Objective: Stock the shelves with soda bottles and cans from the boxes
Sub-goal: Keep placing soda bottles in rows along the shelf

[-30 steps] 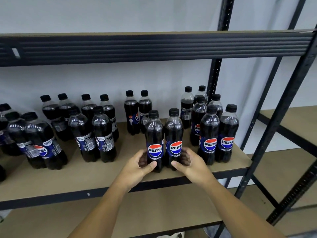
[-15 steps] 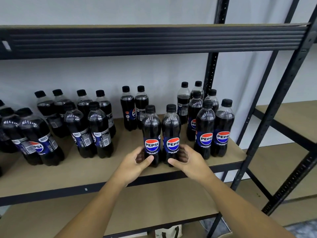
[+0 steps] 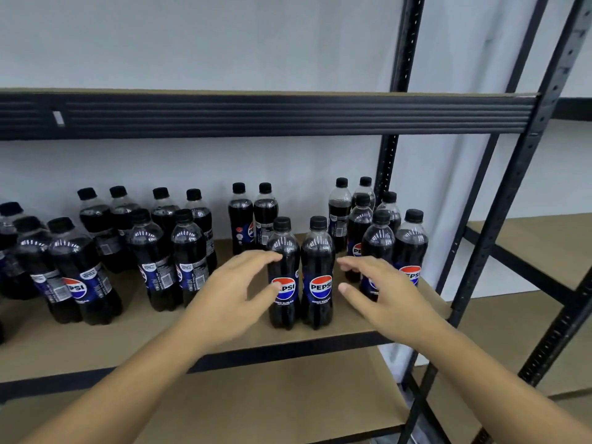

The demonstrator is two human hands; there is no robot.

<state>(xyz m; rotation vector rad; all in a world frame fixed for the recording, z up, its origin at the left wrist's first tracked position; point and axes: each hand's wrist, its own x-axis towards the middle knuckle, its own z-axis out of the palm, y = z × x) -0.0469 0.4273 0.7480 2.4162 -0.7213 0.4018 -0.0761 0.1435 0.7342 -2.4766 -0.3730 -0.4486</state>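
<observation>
Head view: left bottle (image 3: pixel 284 270) and right bottle (image 3: pixel 318 270) stand upright, touching, at the front edge of the shelf (image 3: pixel 128 341). The left hand (image 3: pixel 234 293) spreads its fingers (image 3: pixel 256 260) wide, thumb and forefinger tips against the left bottle, gripping nothing. The right hand (image 3: pixel 384 296) hovers just beside the right bottle, fingers wide too, a sliver apart. Other bottles (image 3: pixel 240 219) crowd behind.

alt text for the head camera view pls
A person's left hand and right hand, both open, flank two upright Pepsi bottles near the front edge of a shelf. More bottles stand in clusters behind and on both sides.
</observation>
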